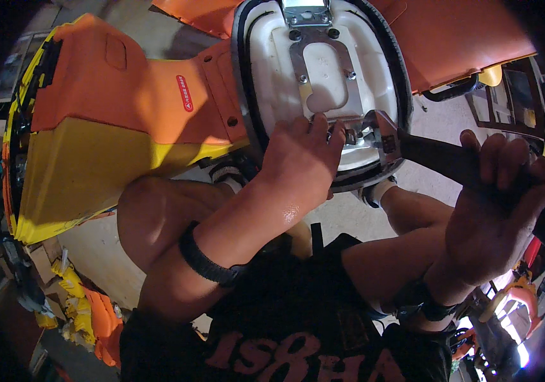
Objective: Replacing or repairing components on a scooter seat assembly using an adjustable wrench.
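Note:
A scooter-type seat [272, 105] is tipped up with its white underside facing me and a black rim around it. A metal bracket [298, 70] is bolted along its middle. My left hand [304, 156] grips the seat's near end, its fingers curled at a small metal fitting [351, 135] on the bracket. In my right hand [495, 210] is the dark handle of an adjustable wrench [435, 156]. The wrench's silver jaws lie at the right side of that fitting; whether they clasp it I cannot tell.
Orange and yellow body panels [126, 95] of the vehicle stretch to the left. Another orange panel [463, 38] lies at upper right, with a black bar [451, 92] below it. My bent knees flank the seat. Yellow and orange parts [97, 318] lie on the floor at lower left.

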The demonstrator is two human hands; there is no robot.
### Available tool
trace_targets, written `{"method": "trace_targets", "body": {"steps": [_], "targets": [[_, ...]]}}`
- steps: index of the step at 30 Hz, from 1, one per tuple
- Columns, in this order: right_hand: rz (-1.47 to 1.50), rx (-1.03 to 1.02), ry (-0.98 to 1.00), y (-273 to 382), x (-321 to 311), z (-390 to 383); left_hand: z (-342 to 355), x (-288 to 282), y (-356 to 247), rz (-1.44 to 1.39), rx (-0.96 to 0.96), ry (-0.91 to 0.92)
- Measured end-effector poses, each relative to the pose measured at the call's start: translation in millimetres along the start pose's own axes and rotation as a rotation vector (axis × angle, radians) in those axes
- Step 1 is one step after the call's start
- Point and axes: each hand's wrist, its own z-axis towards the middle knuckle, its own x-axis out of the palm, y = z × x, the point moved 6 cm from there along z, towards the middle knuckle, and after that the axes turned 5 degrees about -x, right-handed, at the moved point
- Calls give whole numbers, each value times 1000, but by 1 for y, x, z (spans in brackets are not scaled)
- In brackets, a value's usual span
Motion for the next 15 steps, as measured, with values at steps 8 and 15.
{"method": "trace_targets", "body": {"steps": [8, 15], "targets": [[85, 12, 40, -6, 1, -2, -2, 2, 3, 22, -27, 12], [30, 18, 62, 0, 1, -1, 1, 4, 1, 28, -7, -12]]}}
